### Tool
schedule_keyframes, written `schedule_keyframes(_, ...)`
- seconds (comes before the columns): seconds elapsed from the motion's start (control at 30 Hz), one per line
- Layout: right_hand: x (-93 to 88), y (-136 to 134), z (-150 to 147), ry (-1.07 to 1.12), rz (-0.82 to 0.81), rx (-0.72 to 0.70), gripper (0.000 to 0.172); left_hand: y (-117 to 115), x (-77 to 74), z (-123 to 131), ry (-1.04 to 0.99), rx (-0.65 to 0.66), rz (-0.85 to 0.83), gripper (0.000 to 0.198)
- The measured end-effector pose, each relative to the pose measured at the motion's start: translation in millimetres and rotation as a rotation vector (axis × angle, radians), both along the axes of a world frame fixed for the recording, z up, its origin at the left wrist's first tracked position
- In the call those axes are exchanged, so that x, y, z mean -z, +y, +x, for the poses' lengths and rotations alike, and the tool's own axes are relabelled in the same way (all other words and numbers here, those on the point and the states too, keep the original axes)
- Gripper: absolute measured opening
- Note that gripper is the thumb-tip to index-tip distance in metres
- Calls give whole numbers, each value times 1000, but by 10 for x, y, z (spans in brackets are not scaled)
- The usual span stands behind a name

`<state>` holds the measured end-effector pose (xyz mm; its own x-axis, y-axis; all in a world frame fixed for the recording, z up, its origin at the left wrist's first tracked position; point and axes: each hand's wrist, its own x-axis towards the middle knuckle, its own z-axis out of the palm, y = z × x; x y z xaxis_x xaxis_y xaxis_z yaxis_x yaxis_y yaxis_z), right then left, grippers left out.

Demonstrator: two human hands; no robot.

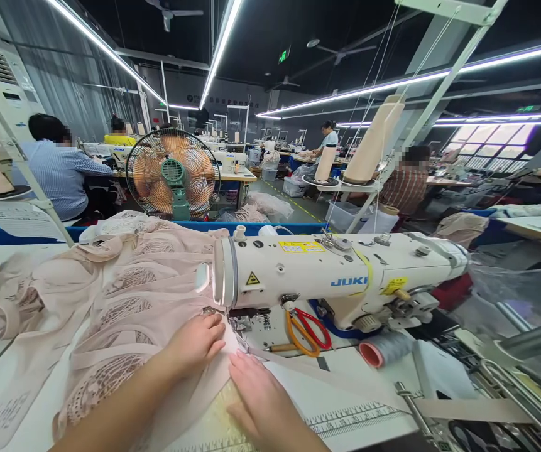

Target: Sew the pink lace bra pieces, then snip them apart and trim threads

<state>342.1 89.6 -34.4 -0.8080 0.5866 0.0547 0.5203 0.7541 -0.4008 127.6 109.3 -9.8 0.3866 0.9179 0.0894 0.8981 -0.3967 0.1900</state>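
your left hand [195, 342] lies flat, fingers loose and together, on the pale pink lace-panelled fabric [124, 295] just left of the needle at the lower centre of the frame. your right hand [261, 402] lies below it, palm down on the fabric's near edge, and neither hand grips anything. pressed flat like this, the two seem to keep the thin cloth smooth and taut where it meets the presser foot of the cream juki sewing machine [336, 276]. the rest of the fabric is heaped over the white table [374, 389] toward the left of the frame, likely so its weight doesn't drag on the seam. the scissors with orange and red handles [305, 331] lie under the machine's arm, near your right hand, and a grey thread spool with a pink core [383, 348] lies on its side just right of them, both clear of the cloth
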Motion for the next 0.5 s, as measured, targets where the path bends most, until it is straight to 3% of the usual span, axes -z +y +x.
schedule_keyframes(0.37,-5,69,-103,-22,-65,74,62,157,-199,23,96,-26,1,21)
schedule_keyframes(0.5,85,84,-130,7,-95,97,67,3,-259,126,122,70,-53,21)
